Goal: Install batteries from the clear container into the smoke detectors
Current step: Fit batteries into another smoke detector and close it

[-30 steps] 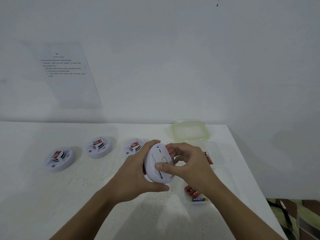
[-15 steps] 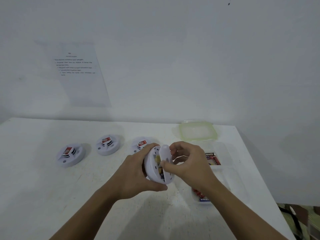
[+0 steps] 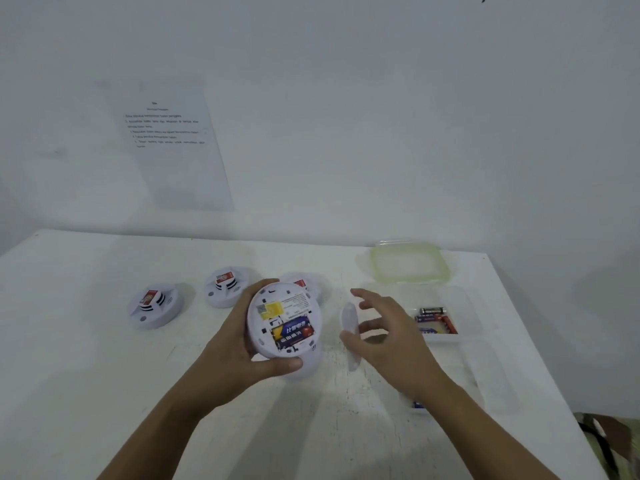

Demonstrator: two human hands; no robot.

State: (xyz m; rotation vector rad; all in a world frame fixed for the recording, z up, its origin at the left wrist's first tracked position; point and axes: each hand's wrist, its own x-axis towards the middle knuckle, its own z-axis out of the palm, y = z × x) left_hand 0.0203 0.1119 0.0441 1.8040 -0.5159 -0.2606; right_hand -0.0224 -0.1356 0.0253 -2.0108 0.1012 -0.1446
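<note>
Left hand (image 3: 239,344) grasped a round white smoke detector (image 3: 294,303), thumb curled under its lower rim, fingers wrapped behind its left edge. The detector was raised off the table with its back turned toward the person. A printed label and a yellow sticker (image 3: 272,310) showed on that back, and below them the open battery bay held blue batteries (image 3: 292,332).

Right hand (image 3: 388,341), just right of the detector and apart from it, pinched a thin white cover (image 3: 349,323) between thumb and fingers, with the index finger straighter above it. The cover was seen edge-on and blurred, so its shape could not be told.

Beyond the left hand's fingertips, partly hidden by the held detector, a second detector (image 3: 306,280) lay on the white table (image 3: 69,341). Two more detectors (image 3: 225,287) (image 3: 154,306) lay further to the left of that hand, each with a red-and-white label on top.

Just beyond the right hand, to its right, stood the clear container (image 3: 464,306), open, with loose batteries (image 3: 434,320) in it: black, blue and red. Past the container, near the wall, lay a green-rimmed lid (image 3: 410,261). Beside the right forearm another clear tray (image 3: 464,393) held a blue item (image 3: 419,405), too small to name. A printed sheet (image 3: 169,143) hung on the wall (image 3: 381,116), well beyond the left hand.
</note>
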